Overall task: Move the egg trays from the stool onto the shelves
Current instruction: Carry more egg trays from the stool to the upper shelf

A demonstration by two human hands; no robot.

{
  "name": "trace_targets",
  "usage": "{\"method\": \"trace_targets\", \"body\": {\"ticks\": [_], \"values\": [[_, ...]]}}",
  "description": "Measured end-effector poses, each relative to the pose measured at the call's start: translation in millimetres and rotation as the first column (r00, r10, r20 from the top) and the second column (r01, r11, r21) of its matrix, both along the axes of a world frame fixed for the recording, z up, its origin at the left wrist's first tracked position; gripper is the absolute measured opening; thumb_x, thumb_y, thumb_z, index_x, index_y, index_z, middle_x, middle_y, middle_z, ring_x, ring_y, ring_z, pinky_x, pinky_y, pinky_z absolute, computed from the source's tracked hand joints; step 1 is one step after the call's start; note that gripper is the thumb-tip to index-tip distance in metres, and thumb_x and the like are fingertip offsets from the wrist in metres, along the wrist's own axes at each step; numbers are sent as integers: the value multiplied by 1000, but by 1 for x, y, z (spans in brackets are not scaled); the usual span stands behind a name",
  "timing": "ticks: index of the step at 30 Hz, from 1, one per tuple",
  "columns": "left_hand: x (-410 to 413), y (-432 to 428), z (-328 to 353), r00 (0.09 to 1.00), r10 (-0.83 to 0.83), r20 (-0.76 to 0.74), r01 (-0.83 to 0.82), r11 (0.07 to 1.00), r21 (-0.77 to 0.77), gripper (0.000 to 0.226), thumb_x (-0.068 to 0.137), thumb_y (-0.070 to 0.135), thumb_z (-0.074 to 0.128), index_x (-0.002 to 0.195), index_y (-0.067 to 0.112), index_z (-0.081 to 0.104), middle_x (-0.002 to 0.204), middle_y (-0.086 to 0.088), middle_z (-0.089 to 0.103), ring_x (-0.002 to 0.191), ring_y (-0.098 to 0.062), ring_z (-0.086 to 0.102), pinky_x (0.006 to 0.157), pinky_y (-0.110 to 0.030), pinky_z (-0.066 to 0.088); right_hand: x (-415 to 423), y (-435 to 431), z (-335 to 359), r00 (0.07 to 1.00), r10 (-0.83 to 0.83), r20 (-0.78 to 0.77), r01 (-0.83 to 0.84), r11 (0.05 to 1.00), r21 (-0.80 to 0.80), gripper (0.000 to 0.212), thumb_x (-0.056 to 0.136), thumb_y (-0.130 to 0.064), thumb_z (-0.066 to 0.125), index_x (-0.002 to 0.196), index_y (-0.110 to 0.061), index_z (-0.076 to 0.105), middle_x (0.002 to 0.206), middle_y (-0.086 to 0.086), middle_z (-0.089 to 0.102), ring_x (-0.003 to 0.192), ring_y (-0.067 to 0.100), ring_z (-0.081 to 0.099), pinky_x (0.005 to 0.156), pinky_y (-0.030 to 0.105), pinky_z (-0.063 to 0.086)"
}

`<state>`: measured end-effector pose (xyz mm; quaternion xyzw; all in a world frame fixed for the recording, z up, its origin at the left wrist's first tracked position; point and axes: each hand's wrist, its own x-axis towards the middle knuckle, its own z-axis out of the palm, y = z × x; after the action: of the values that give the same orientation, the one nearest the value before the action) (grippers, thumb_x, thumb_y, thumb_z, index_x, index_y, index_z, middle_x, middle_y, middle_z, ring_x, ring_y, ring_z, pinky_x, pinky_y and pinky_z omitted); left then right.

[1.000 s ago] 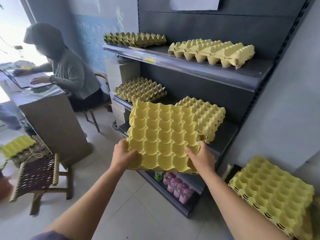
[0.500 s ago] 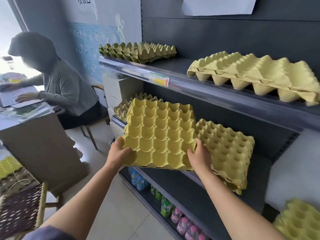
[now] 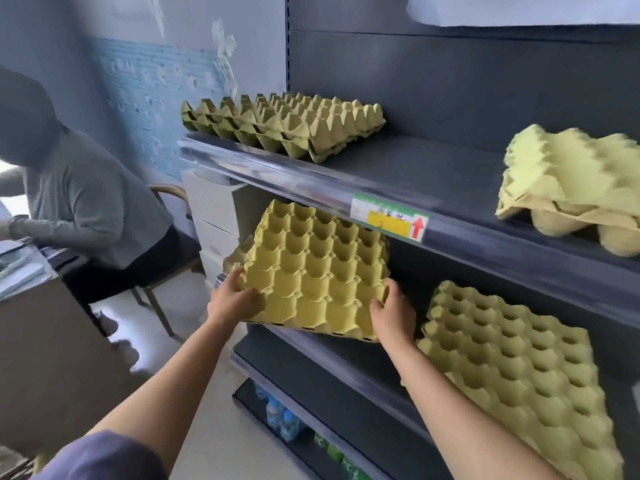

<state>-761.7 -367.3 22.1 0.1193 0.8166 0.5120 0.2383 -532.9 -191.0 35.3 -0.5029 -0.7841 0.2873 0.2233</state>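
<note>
The held egg tray [image 3: 318, 271] is at the left end of the middle shelf [image 3: 363, 368]. It is tilted: its near edge hangs over the shelf's front edge and its far edge rises close under the front rail of the top shelf [image 3: 433, 174], beside the price label [image 3: 389, 218]. To its right a bare strip of shelf separates it from a stack of trays [image 3: 512, 368] that overhangs the same front edge. On the top shelf a darker stack [image 3: 284, 123] sits at the left end, with open shelf between it and a pale tray [image 3: 571, 188] that the picture's right edge cuts off. Under the held tray only the corner of another tray [image 3: 239, 252] shows, so whether the two touch cannot be told. The bottles [image 3: 280, 417] on the lowest shelf are blurred. A seated person [image 3: 86, 209] at the desk [image 3: 45, 341] on the left is partly cut off. The left hand [image 3: 235, 301] grips the tray's near left corner, with the thumb on top and the fingers hidden beneath. The right hand [image 3: 393, 313] grips the near right corner, its fingers curled over the rim.
</note>
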Motion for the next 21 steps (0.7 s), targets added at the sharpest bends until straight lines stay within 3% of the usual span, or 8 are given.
{"method": "trace_targets", "body": {"ticks": [5,9,13,16,18,21], "values": [[-67,17,27,989,-148,-26,149,988,43,76,59,25,64,133,29,47,110,-10,65,95,-29,64,87,-46,54,-71,-11,-2,991,-132,15,132,991,-2,45,96,-26,50,138,-21,38,128,13,54,114,32,54,92,43,47],[-112,29,25,967,-247,-63,250,967,41,81,50,24,60,131,25,51,102,-10,69,81,-27,66,76,-43,57,-111,-20,-5,971,-239,1,239,971,-10,42,96,-25,48,137,-19,41,126,14,55,113,32,53,95,44,44],[-125,45,23,943,-327,-66,328,945,0,78,64,19,71,137,19,45,104,-12,68,82,-25,66,81,-44,56,-122,-19,-11,958,-285,23,285,958,19,44,97,-23,46,139,-15,39,133,14,51,119,31,49,99,43,40],[-126,54,15,903,-426,-51,417,899,-131,76,74,10,71,142,17,38,105,-16,68,91,-29,65,85,-42,54,-121,-16,-19,963,-251,100,257,965,-56,52,97,-27,46,145,-16,30,142,14,42,123,32,47,98,42,43],[-128,57,4,897,-439,-47,426,888,-172,78,74,10,71,143,17,35,106,-17,68,98,-33,64,87,-44,53,-119,-18,-24,967,-227,116,237,968,-88,57,97,-28,48,148,-18,24,145,14,38,123,34,48,95,42,46],[-136,62,-16,891,-445,-91,421,884,-203,94,56,27,70,143,20,34,112,-18,64,99,-37,62,85,-48,53,-117,-19,-24,968,-218,125,230,969,-90,60,96,-30,49,149,-21,21,147,14,34,124,34,48,95,43,47]]}}
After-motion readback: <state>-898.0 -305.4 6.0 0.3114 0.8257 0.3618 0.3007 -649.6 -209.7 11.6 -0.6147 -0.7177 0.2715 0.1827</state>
